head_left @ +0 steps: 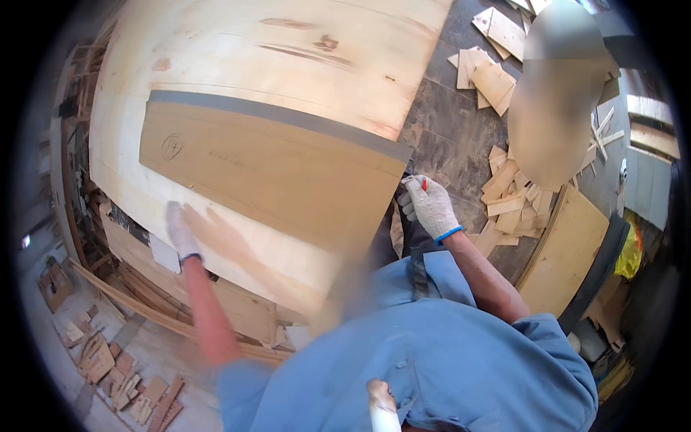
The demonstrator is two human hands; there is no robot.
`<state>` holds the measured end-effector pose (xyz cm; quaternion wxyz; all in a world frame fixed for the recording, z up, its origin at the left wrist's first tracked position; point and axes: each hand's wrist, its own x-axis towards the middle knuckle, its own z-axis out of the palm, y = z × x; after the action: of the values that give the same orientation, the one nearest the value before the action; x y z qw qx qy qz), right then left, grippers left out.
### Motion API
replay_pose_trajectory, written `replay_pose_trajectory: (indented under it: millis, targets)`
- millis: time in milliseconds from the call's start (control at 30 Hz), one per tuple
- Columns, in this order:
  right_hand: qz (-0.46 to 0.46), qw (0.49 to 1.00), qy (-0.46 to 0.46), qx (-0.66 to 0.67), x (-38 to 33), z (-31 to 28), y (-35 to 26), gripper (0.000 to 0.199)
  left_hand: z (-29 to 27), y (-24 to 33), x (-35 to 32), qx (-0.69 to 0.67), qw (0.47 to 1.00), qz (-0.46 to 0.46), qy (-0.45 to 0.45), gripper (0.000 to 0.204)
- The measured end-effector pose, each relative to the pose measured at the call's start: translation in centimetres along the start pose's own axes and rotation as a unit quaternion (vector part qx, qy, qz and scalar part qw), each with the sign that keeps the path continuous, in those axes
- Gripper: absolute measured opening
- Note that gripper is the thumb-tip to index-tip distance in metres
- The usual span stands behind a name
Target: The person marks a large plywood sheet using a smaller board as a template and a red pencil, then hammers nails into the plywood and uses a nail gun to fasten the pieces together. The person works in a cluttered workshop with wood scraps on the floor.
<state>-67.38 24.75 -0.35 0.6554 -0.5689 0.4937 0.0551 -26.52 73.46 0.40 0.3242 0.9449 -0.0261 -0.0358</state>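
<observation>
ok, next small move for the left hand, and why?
Probably lay the gloved left hand on the brown panel to steady it: that hand is blurred by the plywood sheet's near edge, off the panel, while the gloved right hand holds a slim red-ended tool by the panel's right end.

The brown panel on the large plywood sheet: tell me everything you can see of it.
The brown panel is long, flat and smooth, perhaps fibreboard, with a grey band along its far long edge. A circled handwritten mark stands near its left end, with fainter markings beside it. It lies flat on the pale plywood sheet, slanting down rightward; its near right corner is blurred. The gloved right hand is beside its right end; contact is unclear.
</observation>
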Motion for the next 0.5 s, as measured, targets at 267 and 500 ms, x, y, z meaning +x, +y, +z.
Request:
replay_pose_trajectory:
  millis: [267, 500]
  targets:
    - [-0.147, 0.96, 0.053, -0.233, 1.0, 1.5, -2.6, 0.037, 11.3, 11.4, -5.2, 0.162, 0.981, 0.024, 0.108, 0.064]
    - [-0.173, 0.958, 0.052, -0.224, 2.4, 1.5, -4.6, 0.04, 11.6, 11.5, -4.4, 0.149, 0.983, 0.021, 0.108, 0.065]
